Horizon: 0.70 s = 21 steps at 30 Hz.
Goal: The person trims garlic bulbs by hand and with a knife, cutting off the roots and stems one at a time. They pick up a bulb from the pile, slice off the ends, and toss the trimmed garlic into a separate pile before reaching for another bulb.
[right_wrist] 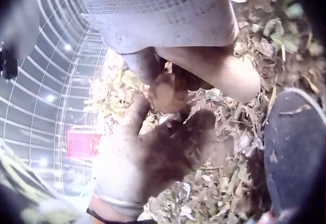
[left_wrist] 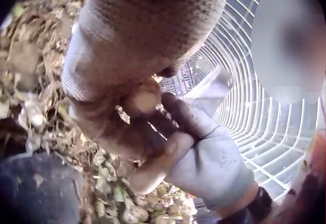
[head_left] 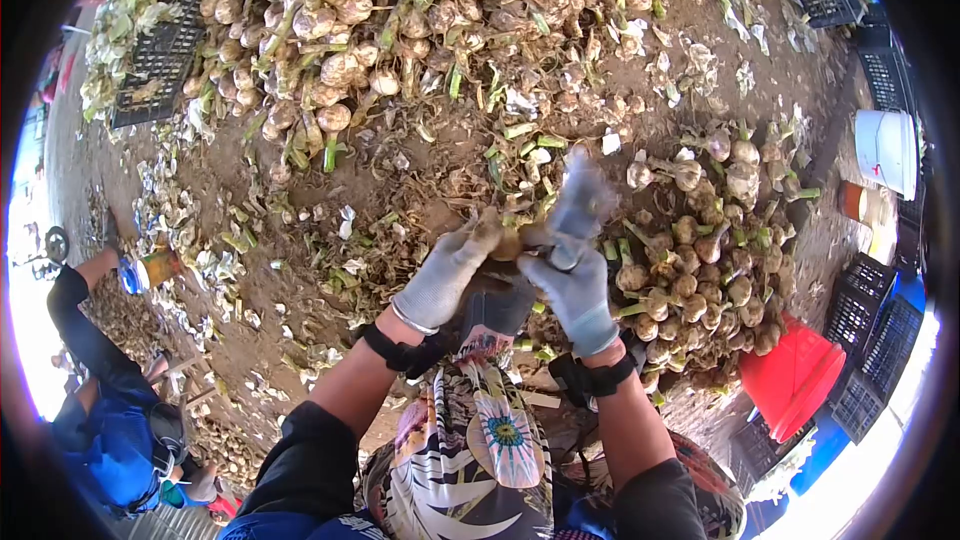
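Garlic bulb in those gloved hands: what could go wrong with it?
The garlic bulb might slip from the left hand and get lost among the dry scraps below. Also, what looks like a grey tool in the right hand is close by; it's too blurry to see an edge, but it could perhaps nick the left hand.

Bulb [left_wrist: 143,101]: small, round, tan-brown, a paler round face showing, pinched in the gloved left hand [head_left: 450,268]
Tool [head_left: 582,204]: grey, flat, outline smeared by motion, held in the right hand [head_left: 574,292], just right of the left hand
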{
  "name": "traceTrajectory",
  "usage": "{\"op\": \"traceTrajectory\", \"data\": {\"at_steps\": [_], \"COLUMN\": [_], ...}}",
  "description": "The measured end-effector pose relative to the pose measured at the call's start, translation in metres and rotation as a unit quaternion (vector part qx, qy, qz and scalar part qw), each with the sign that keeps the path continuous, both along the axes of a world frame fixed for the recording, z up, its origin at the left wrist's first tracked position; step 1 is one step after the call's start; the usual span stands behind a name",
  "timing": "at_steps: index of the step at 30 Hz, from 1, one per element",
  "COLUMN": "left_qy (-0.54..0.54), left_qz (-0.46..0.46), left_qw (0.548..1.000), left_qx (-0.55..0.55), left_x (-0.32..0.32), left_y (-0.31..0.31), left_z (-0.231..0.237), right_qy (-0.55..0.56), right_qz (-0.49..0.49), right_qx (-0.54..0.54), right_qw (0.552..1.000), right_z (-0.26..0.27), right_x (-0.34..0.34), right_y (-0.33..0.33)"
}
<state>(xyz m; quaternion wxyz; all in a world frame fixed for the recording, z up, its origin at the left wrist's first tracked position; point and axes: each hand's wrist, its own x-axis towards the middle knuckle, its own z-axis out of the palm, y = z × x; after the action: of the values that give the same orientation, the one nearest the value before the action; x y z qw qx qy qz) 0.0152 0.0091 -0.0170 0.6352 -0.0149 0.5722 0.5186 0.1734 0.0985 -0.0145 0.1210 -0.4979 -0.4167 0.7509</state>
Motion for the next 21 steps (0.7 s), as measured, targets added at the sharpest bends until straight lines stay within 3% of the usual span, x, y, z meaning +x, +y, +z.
{"op": "traceTrajectory", "data": {"at_steps": [2, 3, 4, 6, 7, 8, 9, 10, 11, 12, 13, 14, 16, 17, 18, 21], "left_qy": [-0.095, -0.088, -0.09, -0.001, -0.026, 0.034, 0.265, 0.472, 0.402, 0.328, 0.201, 0.281, 0.199, 0.255, 0.277, 0.335], "left_qz": [0.046, 0.035, 0.036, 0.024, -0.018, -0.037, -0.116, -0.194, -0.206, -0.215, -0.183, -0.201, -0.124, -0.216, -0.159, -0.155], "left_qw": [0.993, 0.995, 0.995, 0.995, 0.992, 0.988, 0.931, 0.815, 0.853, 0.883, 0.943, 0.923, 0.956, 0.939, 0.943, 0.925], "left_qx": [0.05, 0.028, 0.026, 0.1, 0.126, 0.144, 0.221, 0.275, 0.263, 0.258, 0.191, 0.17, 0.174, 0.076, 0.093, 0.093], "left_x": [0.004, 0.003, 0.002, 0.0, -0.004, -0.001, 0.004, 0.014, 0.032, 0.045, 0.048, 0.044, 0.033, 0.019, 0.02, 0.02], "left_y": [-0.002, -0.006, -0.005, -0.003, 0.001, 0.008, 0.019, 0.028, 0.036, 0.045, 0.056, 0.063, 0.058, 0.053, 0.045, 0.026], "left_z": [-0.013, -0.019, -0.019, -0.017, -0.002, 0.014, 0.018, 0.02, 0.022, 0.026, 0.039, 0.038, 0.012, 0.011, -0.003, -0.022], "right_qy": [-0.076, -0.128, -0.13, -0.24, -0.34, -0.375, -0.324, -0.274, -0.097, 0.096, 0.062, -0.066, -0.151, -0.156, -0.177, -0.143], "right_qz": [0.131, 0.146, 0.147, 0.215, 0.283, 0.301, 0.242, 0.183, -0.135, -0.429, -0.399, -0.165, -0.089, -0.075, -0.024, 0.048], "right_qx": [0.273, 0.317, 0.315, 0.27, 0.21, 0.174, 0.19, 0.195, -0.08, -0.333, -0.338, -0.035, 0.014, 0.083, 0.165, 0.254], "right_qw": [0.95, 0.928, 0.929, 0.908, 0.872, 0.859, 0.894, 0.924, 0.983, 0.834, 0.85, 0.983, 0.985, 0.981, 0.97, 0.955], "right_z": [-0.006, -0.013, -0.014, -0.017, -0.036, -0.058, -0.08, -0.093, -0.086, -0.075, -0.069, -0.072, -0.036, -0.031, -0.019, -0.004], "right_x": [-0.006, -0.005, -0.002, 0.007, 0.021, 0.041, 0.065, 0.08, 0.066, 0.049, 0.053, 0.054, 0.053, 0.052, 0.044, 0.017], "right_y": [-0.005, -0.006, -0.007, -0.004, -0.002, -0.007, -0.023, -0.04, -0.051, -0.058, -0.059, -0.06, -0.04, -0.033, -0.022, -0.006]}}
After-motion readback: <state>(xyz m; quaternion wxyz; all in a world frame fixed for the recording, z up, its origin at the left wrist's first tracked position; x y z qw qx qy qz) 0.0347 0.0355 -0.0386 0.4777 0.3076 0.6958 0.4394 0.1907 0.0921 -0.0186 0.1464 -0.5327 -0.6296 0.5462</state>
